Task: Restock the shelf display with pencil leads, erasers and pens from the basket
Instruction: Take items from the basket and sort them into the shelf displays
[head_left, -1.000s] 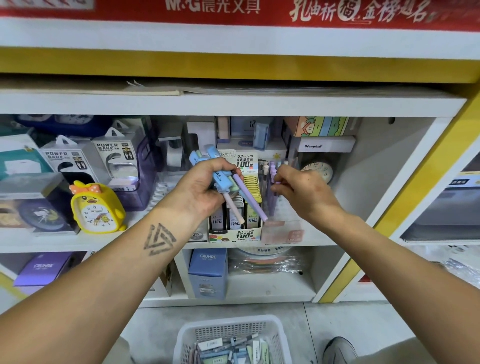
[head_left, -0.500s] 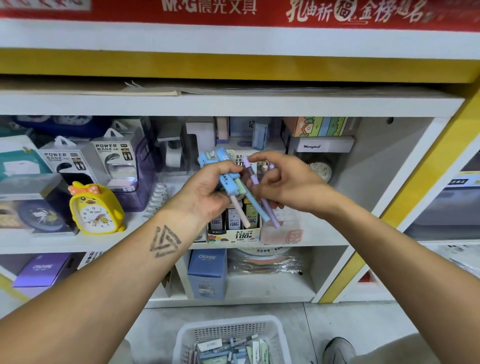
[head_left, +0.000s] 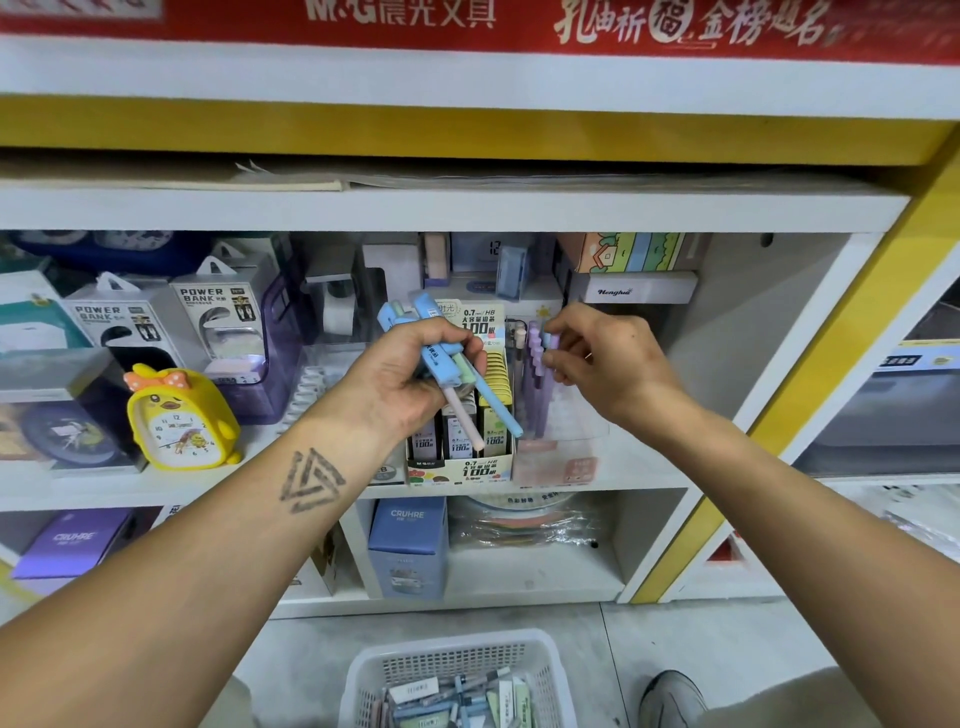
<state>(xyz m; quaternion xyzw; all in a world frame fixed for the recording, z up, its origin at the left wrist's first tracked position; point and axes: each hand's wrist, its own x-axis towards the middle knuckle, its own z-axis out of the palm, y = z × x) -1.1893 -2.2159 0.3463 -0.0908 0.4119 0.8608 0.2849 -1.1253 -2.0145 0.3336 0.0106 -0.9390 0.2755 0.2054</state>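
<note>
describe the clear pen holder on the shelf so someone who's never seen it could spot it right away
Start at the yellow duck clock on the middle shelf and go right, past the cardboard pencil lead box marked 100. The clear pen holder stands directly right of that box, below the right hand. Unlike its printed cardboard neighbour, it is see-through, with purple pens upright inside.

I see blue, green, pink pens (head_left: 457, 384); purple pens (head_left: 537, 384) in holder; yellow duck clock (head_left: 179, 415); white basket (head_left: 363, 675); red banner (head_left: 467, 23).
</note>
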